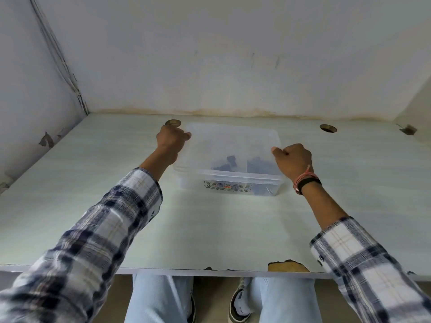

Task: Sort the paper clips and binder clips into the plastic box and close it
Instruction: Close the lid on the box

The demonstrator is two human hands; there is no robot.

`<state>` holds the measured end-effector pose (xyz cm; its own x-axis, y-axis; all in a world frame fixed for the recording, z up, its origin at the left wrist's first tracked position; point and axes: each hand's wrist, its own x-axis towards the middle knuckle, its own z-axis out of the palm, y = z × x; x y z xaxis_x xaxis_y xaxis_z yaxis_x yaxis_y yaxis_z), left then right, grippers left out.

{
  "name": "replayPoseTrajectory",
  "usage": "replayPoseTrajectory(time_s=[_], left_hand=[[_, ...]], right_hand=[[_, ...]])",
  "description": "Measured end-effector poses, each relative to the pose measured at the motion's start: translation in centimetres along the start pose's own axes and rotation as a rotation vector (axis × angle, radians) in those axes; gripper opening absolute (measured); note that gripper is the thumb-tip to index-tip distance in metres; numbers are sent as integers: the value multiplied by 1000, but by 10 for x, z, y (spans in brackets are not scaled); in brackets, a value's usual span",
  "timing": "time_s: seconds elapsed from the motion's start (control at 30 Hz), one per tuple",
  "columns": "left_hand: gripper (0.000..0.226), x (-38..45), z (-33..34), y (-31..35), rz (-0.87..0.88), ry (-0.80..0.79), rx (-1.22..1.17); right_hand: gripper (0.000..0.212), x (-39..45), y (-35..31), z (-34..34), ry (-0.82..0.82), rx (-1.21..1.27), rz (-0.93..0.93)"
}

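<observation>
Your box [229, 180] carries one label, a floral band [227, 187] on its near wall with a small orange-red tag in the middle; any writing on that tag is too small to read. The box stands on the table [210, 229], toward the far side, between two round holes [173, 123] in the tabletop, and the left one sits just beyond your left hand [171, 139]. The lid [233, 145] lies over the box, clear and frosted, and through it you can see dark clips [227, 163] in a heap at the middle and another dark heap toward the right; they look like binder clips, though the lid blurs them too much to be sure. A few more dark pieces show through the near wall at the right corner. Your left arm reaches forward and slightly right, wrist straight, and its grip is closed over the lid's far left corner, fingers curled down over the edge. Your right hand [294, 160] comes in from the right with the wrist bent inward, its grip curled into a loose fist on the lid's right edge, thumb pointing left across the rim. A black band [309, 183] and pink threads circle that wrist. Both plaid sleeves [98, 229] are pushed back from the wrists. The table's near edge is chipped at the right, and your knees and shoes show beneath it.
</observation>
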<state>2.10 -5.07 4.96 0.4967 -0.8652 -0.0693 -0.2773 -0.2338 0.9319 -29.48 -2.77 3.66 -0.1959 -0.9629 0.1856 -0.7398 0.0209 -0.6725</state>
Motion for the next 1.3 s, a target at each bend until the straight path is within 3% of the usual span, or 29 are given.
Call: replayPoseTrajectory(time_s=[0.2,0.27,0.37,0.53,0.73,0.8,0.93,1.13,1.3], left_hand=[[19,6,-2,-18,-40,-67,-53],[46,-2,-3,-27,-20,-84,-37],[51,-18,-7,-36,-5,-91,12],[14,-18,-14,-21,-83,-180,-20],[64,14,-2,-15,-156,-157,-32],[75,26,4,-22,-160,-128,-16],[70,22,8,-20,-92,-130,73],[69,22,9,-21,-83,-118,100],[72,-14,-3,-20,-30,-110,340]], right_hand=[[56,6,4,2,-67,-40,-16],[54,4,7,2,-96,-86,-30],[51,0,10,0,-153,-101,-15],[28,24,-1,-9,-316,13,105],[56,64,-23,12,-259,48,218],[53,72,-22,20,-265,64,264],[62,71,-21,29,-248,62,246],[49,70,-12,32,-182,65,214],[65,42,-9,16,-317,-31,231]])
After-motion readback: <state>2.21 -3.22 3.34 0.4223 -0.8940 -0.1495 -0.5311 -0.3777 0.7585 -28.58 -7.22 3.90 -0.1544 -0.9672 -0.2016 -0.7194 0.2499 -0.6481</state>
